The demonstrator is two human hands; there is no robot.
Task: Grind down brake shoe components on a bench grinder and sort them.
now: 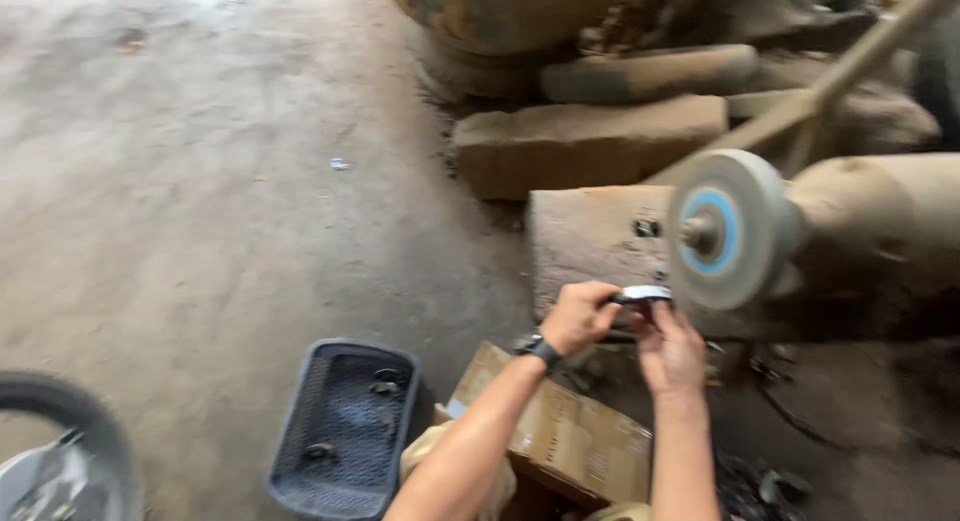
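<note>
A dusty concrete floor [200, 181] is seen in a dim workshop, with rough stone blocks [590, 141] stacked at the back.

A small, flat metal piece [642, 294] with a shiny edge is gripped between both hands and is held just beside the lower rim of a buffing wheel [722, 229]; whether it touches the wheel cannot be told through the blur. The left hand [580, 316] is closed on the piece's left end, with the fingers curled over it and a dark watch [540, 348] worn at the wrist. The right hand [668, 349] is closed on the piece from below, fingers pointing up towards the wheel.

The piece is judged to be stiff, light and thin, probably slick where polished and possibly sharp at the edge, so it is best pinched at its two ends, well clear of the wheel's face.

The wheel is grey with a blue centre and is mounted on a grimy motor [880, 221] at the right. Below the forearms a cardboard box [570, 436] is seen, and to its left a dark plastic basket [345, 426] in which a few small parts lie.
</note>
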